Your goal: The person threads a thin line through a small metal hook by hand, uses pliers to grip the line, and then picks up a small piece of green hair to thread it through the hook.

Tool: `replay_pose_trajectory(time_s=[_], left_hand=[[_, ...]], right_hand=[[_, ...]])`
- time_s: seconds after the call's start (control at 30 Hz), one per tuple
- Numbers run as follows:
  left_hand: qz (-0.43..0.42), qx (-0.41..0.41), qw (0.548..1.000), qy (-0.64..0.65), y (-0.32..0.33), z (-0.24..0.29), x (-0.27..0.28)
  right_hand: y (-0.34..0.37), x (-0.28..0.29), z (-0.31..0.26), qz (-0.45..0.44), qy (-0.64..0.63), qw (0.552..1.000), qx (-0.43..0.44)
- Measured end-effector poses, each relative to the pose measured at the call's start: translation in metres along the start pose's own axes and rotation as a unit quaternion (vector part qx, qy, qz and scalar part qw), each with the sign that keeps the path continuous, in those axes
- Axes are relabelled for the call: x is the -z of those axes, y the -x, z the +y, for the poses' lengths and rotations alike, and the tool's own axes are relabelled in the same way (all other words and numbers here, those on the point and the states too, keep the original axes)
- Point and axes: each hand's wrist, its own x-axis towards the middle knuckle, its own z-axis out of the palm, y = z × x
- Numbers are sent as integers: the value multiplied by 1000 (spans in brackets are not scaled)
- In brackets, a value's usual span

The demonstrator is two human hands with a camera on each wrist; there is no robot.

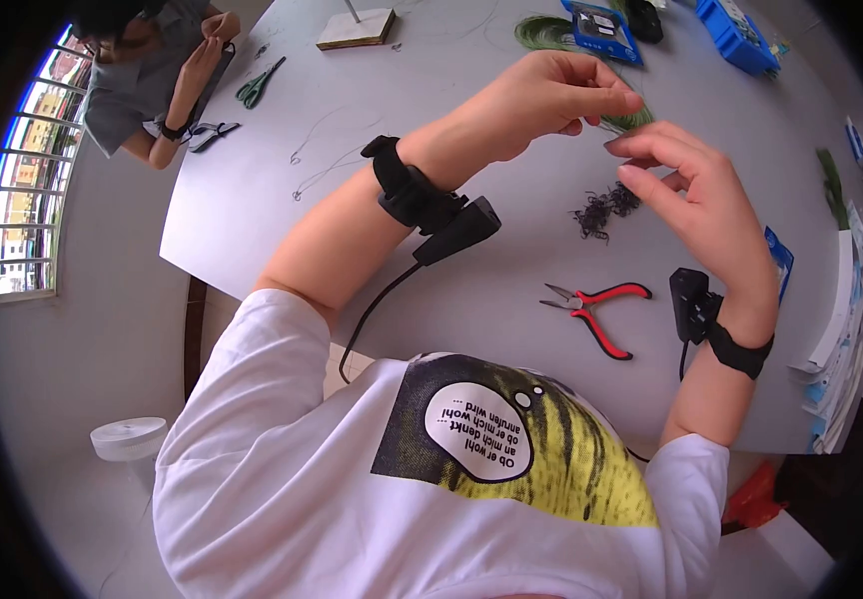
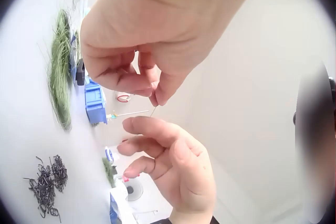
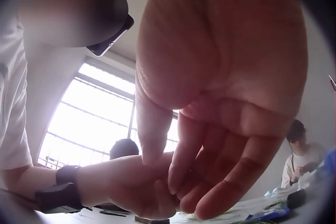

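My left hand (image 1: 563, 95) is raised over the table, thumb and forefinger pinching a very thin strand (image 2: 154, 111); the strand's far end is too fine to follow. Just beside it is my right hand (image 1: 696, 185), its fingers loosely bent and the thumb tip apart from the forefinger, with nothing visible between them. Below the hands lies a heap of small dark hook-like pieces (image 1: 606, 209). A bundle of green line (image 2: 61, 71) lies beyond the left hand, partly hidden by it in the head view. Red-handled pliers (image 1: 591, 307) lie nearer my body.
A blue packet (image 1: 606, 35) and a blue bin (image 1: 734, 40) stand toward the far right. Farther left are green scissors (image 1: 260, 84), another hand tool (image 1: 214, 136) and a block with a rod (image 1: 356, 29). Another person (image 1: 142, 85) sits at the left end.
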Motion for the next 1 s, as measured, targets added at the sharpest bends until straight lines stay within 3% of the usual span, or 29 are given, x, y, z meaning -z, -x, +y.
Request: replay_pose_trajectory(time_s=[0.1, 0.2, 0.33, 0.4, 0.47, 0.53, 0.6, 0.67, 0.8, 0.9, 0.97, 1.0], left_hand=[[6, 14, 1000, -1, 4, 7, 2], [-6, 16, 1000, 7, 7, 22, 2], [-43, -2, 991, -125, 10, 33, 5], [-54, -37, 986, -155, 13, 31, 5], [-63, -44, 979, -190, 18, 36, 2], [-51, -42, 952, -300, 23, 44, -3], [-55, -59, 951, -300, 26, 45, -4], [-58, -75, 949, -300, 29, 50, -2], [2, -108, 921, -375, 39, 68, 7], [15, -177, 900, -398, 48, 75, 10], [20, -168, 903, -395, 55, 84, 10], [24, -168, 903, -395, 58, 87, 10]], right_hand=[[3, -3, -8, -40, -37, 998, 28], [9, -1, -13, -143, -69, 987, 31], [18, 19, -14, -177, -23, 984, -12], [20, 26, -18, -2, 54, 998, -44], [15, 28, -20, 45, 74, 994, -69], [9, 23, -13, 161, 57, 984, 42], [4, 15, -11, 153, 32, 986, 53], [1, 7, -5, 80, -58, 994, 45], [11, 24, -8, 53, -7, 999, -4], [26, 32, -30, 143, -20, 990, 9], [35, 34, -39, 251, 49, 958, 126], [43, 43, -43, 250, 47, 959, 123]])
